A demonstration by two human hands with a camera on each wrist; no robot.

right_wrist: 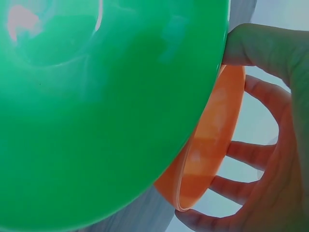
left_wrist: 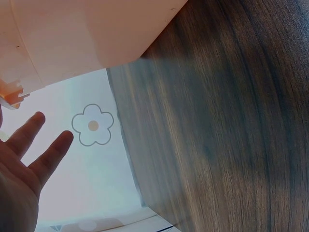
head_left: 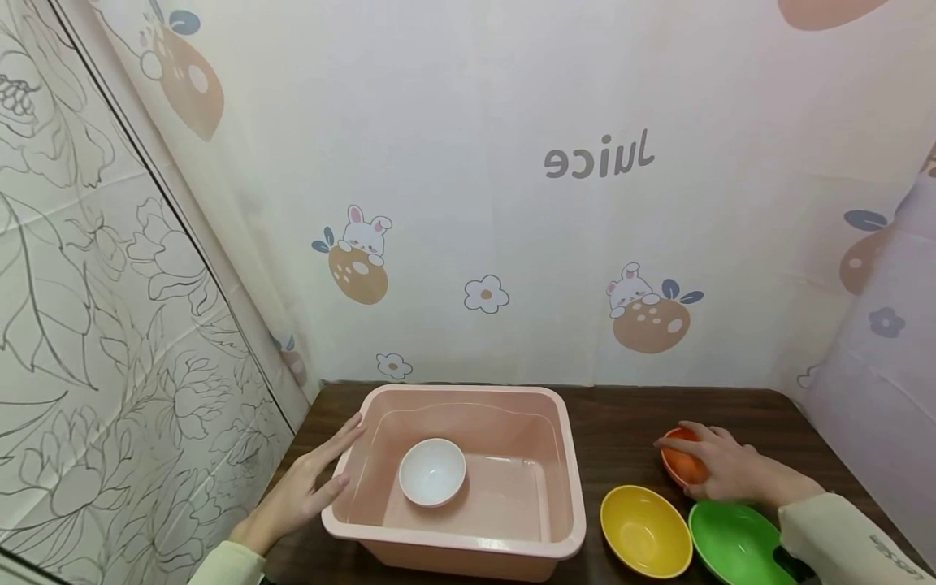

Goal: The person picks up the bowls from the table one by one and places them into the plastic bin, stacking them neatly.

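Note:
A pink plastic basin (head_left: 504, 500) stands on the table with a small white bowl (head_left: 433, 471) inside it. At the basin's left rim rests my left hand (head_left: 303, 491), its fingers stretched out; the left wrist view shows two straight fingers (left_wrist: 53, 154) beside the basin's outer wall (left_wrist: 87, 34). Over on the right, my right hand (head_left: 731, 471) holds a small orange bowl (head_left: 686, 465). Seen from the right wrist, spread fingertips lie along the rim of the orange bowl (right_wrist: 217, 128). A green bowl (right_wrist: 120, 121) hides part of it there.
A yellow bowl (head_left: 646, 532) sits just right of the basin, and beside it the green bowl (head_left: 731, 536) lies partly under my right sleeve (head_left: 841, 532). The dark wooden table (head_left: 614, 431) ends at a patterned wall cloth (head_left: 512, 244).

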